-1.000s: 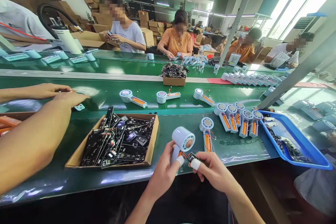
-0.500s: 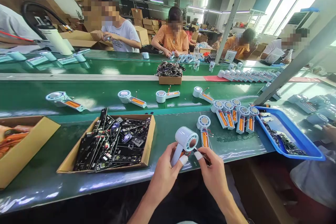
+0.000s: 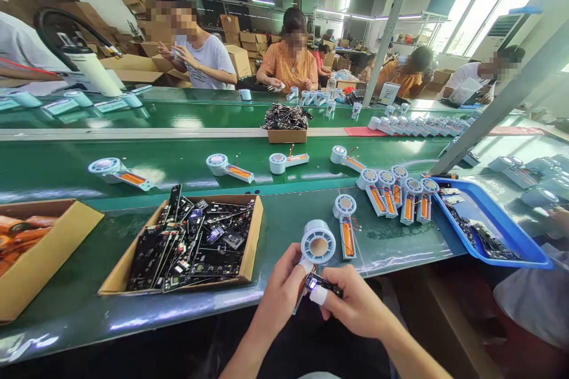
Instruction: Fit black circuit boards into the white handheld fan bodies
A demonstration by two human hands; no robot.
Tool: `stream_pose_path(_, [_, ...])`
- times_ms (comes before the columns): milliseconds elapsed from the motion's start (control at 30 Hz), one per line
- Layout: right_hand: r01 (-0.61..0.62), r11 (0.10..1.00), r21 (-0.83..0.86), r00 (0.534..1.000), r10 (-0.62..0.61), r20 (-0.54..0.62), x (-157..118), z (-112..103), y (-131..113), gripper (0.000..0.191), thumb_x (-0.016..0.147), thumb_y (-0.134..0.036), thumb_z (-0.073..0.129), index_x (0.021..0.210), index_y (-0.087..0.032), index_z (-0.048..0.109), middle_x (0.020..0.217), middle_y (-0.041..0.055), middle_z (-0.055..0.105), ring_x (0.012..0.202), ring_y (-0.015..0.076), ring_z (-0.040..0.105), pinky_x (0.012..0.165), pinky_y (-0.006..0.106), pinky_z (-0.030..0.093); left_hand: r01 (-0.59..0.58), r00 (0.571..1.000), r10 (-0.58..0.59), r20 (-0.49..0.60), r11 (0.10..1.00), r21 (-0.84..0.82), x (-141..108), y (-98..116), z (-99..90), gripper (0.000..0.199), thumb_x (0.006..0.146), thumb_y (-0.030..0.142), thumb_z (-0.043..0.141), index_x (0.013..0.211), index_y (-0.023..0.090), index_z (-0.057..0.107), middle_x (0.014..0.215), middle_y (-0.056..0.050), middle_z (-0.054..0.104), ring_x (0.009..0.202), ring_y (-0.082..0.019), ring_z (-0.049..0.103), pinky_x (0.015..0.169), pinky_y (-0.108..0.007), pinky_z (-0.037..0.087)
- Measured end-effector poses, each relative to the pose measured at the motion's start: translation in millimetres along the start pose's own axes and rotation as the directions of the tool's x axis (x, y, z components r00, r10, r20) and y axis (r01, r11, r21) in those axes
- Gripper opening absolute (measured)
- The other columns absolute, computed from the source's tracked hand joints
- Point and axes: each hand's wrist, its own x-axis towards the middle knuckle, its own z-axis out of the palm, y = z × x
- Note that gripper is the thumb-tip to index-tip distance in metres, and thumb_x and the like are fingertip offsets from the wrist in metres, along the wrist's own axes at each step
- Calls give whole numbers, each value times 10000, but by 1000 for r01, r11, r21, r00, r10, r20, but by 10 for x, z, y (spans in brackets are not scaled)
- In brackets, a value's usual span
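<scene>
A pale blue handheld fan (image 3: 317,241) is gripped at its handle by my left hand (image 3: 283,285), its round head tilted up and facing me. My right hand (image 3: 353,302) pinches a small black circuit board (image 3: 328,286) against the handle, just below the head. White coverings wrap the thumb tips. How far the board sits inside the handle is hidden by my fingers. Another open fan (image 3: 347,231), with an orange battery in its handle and loose wires, lies on the bench just beyond my hands.
A cardboard box of black circuit boards (image 3: 255,237) stands left, beside a box of orange batteries (image 3: 66,243). Several half-open fans (image 3: 412,186) cluster by a blue tray (image 3: 511,231). More fans lie along the green conveyor (image 3: 186,151). Several people sit opposite; a metal post (image 3: 482,118) slants at right.
The fan head has turned toward me and dropped slightly. My right hand has swung the board across the handle, so its face now shows. Fans on the conveyor have shifted right.
</scene>
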Motion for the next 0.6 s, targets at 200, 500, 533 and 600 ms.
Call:
stream_pose_path(200, [12, 912, 410, 981, 68, -180, 31, 325, 253, 597, 943, -712, 402, 612, -215, 420, 449, -59, 393, 419, 76, 307, 451, 225, 253, 11, 991, 9, 132, 988, -153, -50, -102, -40, 372, 883, 342, 557, 1226, 199, 577, 1135, -68, 685, 1026, -237, 639, 883, -326, 501])
stream_pose_path(500, [-22, 834, 551, 962, 167, -214, 41, 248, 197, 607, 920, -739, 434, 607, -221, 387, 451, -78, 338, 425, 69, 255, 448, 235, 222, -76, 997, 73, 25, 991, 113, -61, -93, 124, 402, 937, 411, 530, 1273, 191, 548, 1181, -106, 674, 1105, -268, 623, 975, -380, 477])
stream_pose_path(533, [-2, 827, 562, 961, 156, -227, 51, 256, 209, 601, 919, -730, 449, 608, -220, 386, 456, -78, 338, 426, 67, 253, 442, 232, 213, -78, 997, 79, -2, 988, 137, -63, -100, 138, 396, 947, 417, 506, 1271, 194, 551, 1180, -107, 675, 1099, -270, 623, 965, -383, 479])
stream_pose_path(600, [31, 827, 562, 961, 130, -245, 59, 283, 227, 571, 914, -702, 497, 629, -214, 410, 471, -85, 327, 429, 65, 238, 431, 225, 200, -82, 995, 93, -48, 978, 192, -71, -106, 162, 377, 960, 422, 466, 1249, 199, 562, 1160, -106, 680, 1062, -267, 628, 934, -382, 485])
